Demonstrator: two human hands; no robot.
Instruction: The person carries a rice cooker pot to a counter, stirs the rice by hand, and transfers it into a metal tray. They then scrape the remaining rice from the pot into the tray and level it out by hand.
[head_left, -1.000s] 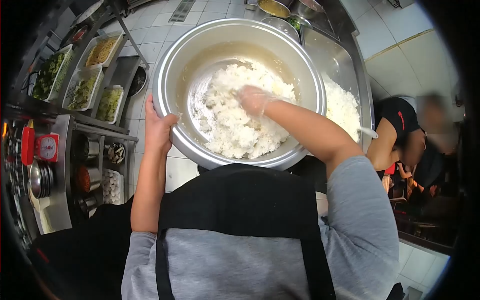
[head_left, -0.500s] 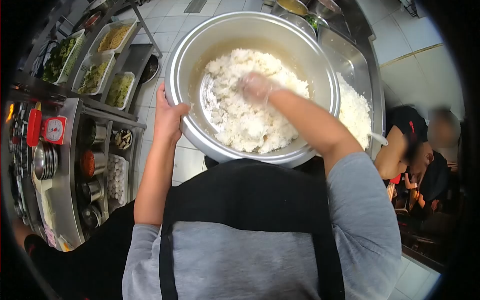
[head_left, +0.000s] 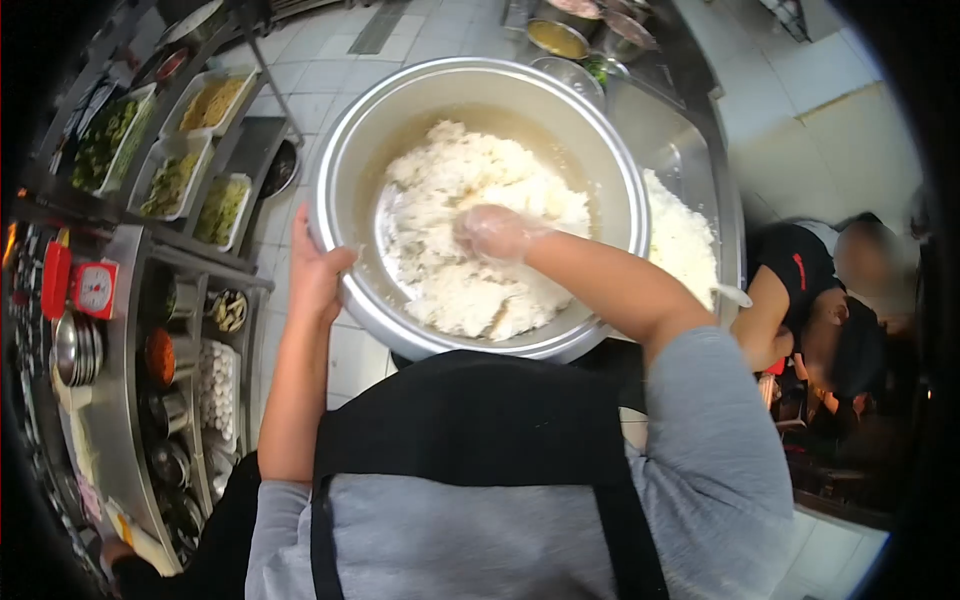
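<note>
A large round metal pot (head_left: 335,120) holds a heap of white rice (head_left: 450,165). My left hand (head_left: 318,270) is wrapped round the pot's rim on its left side, with the thumb on top. In a clear plastic glove, my right hand (head_left: 497,235) is down in the middle of the rice. Its fingertips are sunk in the grains and out of sight, so their hold cannot be made out. More white rice (head_left: 680,235) lies in a metal tray just right of the pot, with a pale handle (head_left: 735,296) sticking out at its lower end.
Baskets of greens (head_left: 108,145) and noodles (head_left: 212,103) stand on a rack at the left. Below are a red scale (head_left: 95,288), metal bowls (head_left: 78,350) and eggs (head_left: 218,390). Containers (head_left: 557,38) stand beyond the pot. A co-worker (head_left: 800,290) is at the right.
The whole view has shifted, so the pot appears lower and further left. My right hand has moved slightly within the rice, whose heap has changed shape. My left hand still holds the rim.
</note>
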